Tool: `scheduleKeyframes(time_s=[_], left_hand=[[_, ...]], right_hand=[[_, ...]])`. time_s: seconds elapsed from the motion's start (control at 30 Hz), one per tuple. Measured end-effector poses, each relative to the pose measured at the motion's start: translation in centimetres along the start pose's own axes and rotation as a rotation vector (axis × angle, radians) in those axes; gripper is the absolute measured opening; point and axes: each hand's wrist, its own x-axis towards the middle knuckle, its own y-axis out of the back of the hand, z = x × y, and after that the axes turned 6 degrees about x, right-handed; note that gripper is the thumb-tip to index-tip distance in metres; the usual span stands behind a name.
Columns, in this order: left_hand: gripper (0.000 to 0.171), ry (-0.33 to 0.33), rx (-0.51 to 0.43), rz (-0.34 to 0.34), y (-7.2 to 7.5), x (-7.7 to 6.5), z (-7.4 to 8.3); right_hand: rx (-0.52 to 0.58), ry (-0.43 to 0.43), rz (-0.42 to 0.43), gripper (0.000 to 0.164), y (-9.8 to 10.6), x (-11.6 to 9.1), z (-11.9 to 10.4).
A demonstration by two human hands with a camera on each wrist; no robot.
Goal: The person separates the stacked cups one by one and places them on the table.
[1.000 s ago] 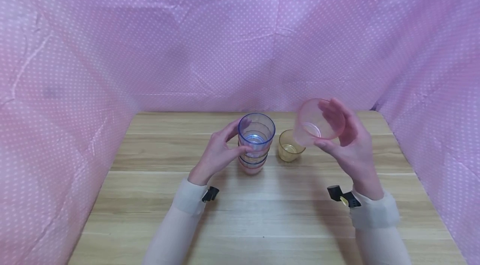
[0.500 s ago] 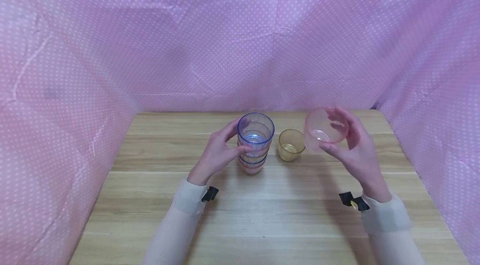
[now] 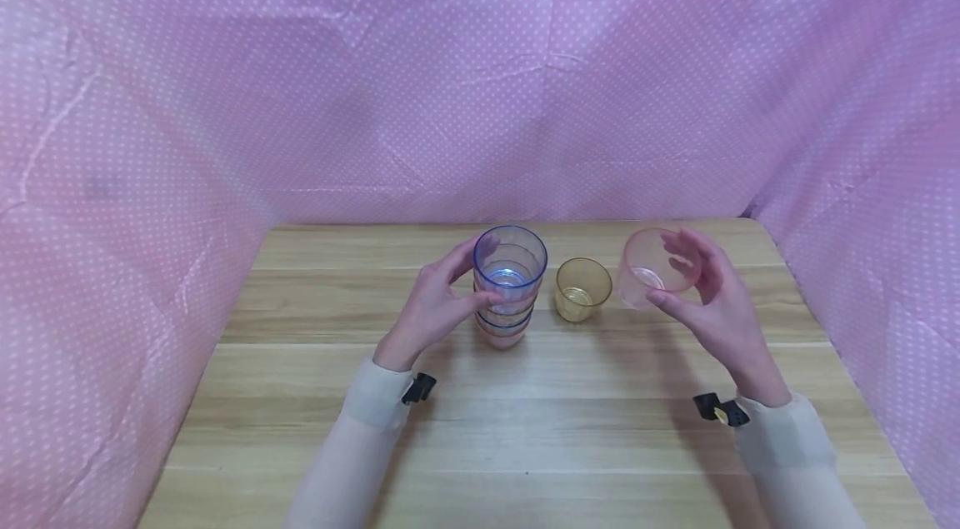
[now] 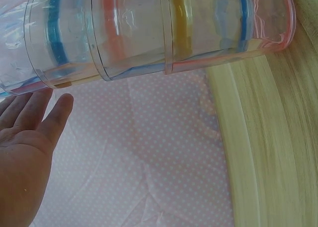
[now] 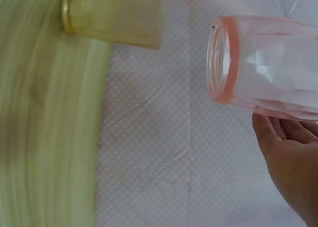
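Observation:
My left hand (image 3: 435, 304) grips the upper part of a stack of nested clear cups (image 3: 507, 316), thumb in front and fingers behind. The top cup has a blue rim; pink, yellow and blue bands show below in the left wrist view, where the stack (image 4: 139, 33) stretches across the top. To the right, my right hand (image 3: 716, 304) holds a pink clear cup (image 3: 637, 283) by its side, thumb at the near side. In the right wrist view this pink cup (image 5: 273, 63) hangs above table level. Between the stack and the pink cup, a yellow cup (image 3: 577, 308) stands upright on the table.
The wooden table (image 3: 487, 446) carries the stack and the yellow cup. Pink dotted cloth (image 3: 450, 96) hangs behind the table and along both sides. Each wrist wears a pale band with a small black piece (image 3: 418, 388) on it.
My right hand has moved right and down with the pink cup, away from above the yellow cup. The left hand stays on the stack almost without moving.

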Motion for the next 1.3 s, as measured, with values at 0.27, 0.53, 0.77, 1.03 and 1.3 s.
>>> scheduleKeyframes(time_s=[0.27, 0.53, 0.77, 1.03, 1.3], left_hand=[[0.075, -0.002, 0.010, -0.003, 0.1, -0.1, -0.1], [0.076, 0.012, 0.008, -0.007, 0.1, -0.1, 0.0], [0.076, -0.002, 0.008, -0.007, 0.1, -0.1, -0.2], [0.076, -0.006, 0.006, -0.004, 0.1, -0.1, -0.2], [0.076, -0.001, 0.007, -0.005, 0.1, 0.0, -0.1]], right_hand=[[-0.053, -0.078, -0.001, 0.087, 0.7, -0.4, 1.4], [-0.176, -0.140, -0.027, 0.088, 1.5, -0.5, 2.8], [-0.209, -0.205, -0.018, 0.085, 1.9, -0.5, 4.0], [-0.263, -0.250, -0.018, 0.085, 2.0, -0.4, 4.9], [-0.296, -0.297, -0.018, 0.086, 2.2, -0.4, 5.5]])
